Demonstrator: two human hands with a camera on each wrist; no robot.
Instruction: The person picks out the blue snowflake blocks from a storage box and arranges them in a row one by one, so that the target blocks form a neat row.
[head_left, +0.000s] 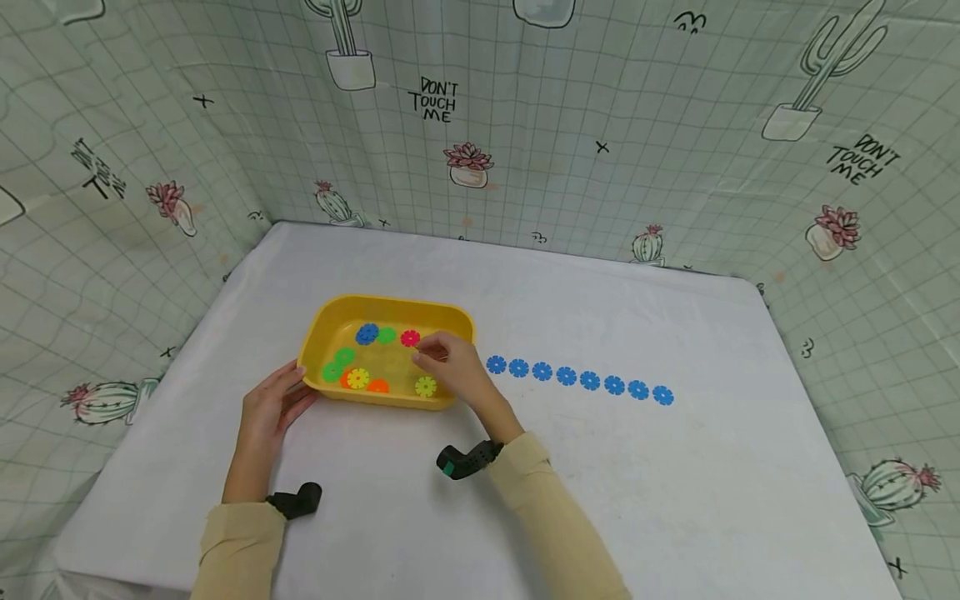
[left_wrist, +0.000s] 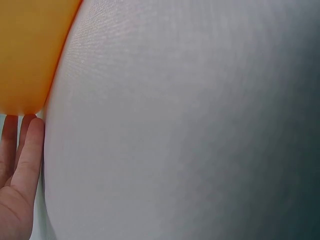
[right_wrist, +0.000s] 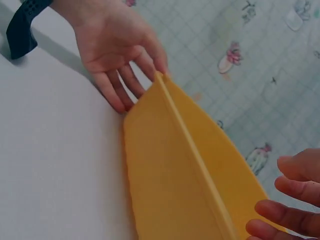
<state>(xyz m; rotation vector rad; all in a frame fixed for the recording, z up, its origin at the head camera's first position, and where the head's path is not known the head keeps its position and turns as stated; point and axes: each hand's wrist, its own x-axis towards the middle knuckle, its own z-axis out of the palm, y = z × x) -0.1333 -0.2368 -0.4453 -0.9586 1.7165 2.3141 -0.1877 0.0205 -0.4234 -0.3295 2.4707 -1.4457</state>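
Observation:
A yellow tray [head_left: 390,303] holds several notched plastic discs: a pink disc [head_left: 410,338], a blue disc [head_left: 367,334], a yellow disc [head_left: 358,378], a yellow-green disc [head_left: 426,386], plus green and orange ones. My left hand [head_left: 268,410] touches the tray's near left corner with extended fingers; the left wrist view shows its fingertips [left_wrist: 34,122] against the outer wall. Over the tray's right side hovers my right hand [head_left: 450,367], thumb and fingers apart, close to the pink disc. Nothing shows between the fingers [right_wrist: 280,210] in the right wrist view.
Right of the tray, several blue discs [head_left: 566,376] lie in a straight, evenly spaced row on the white tablecloth [head_left: 600,483]. A patterned curtain [head_left: 570,108] with cactus drawings hangs behind and at both sides of the table.

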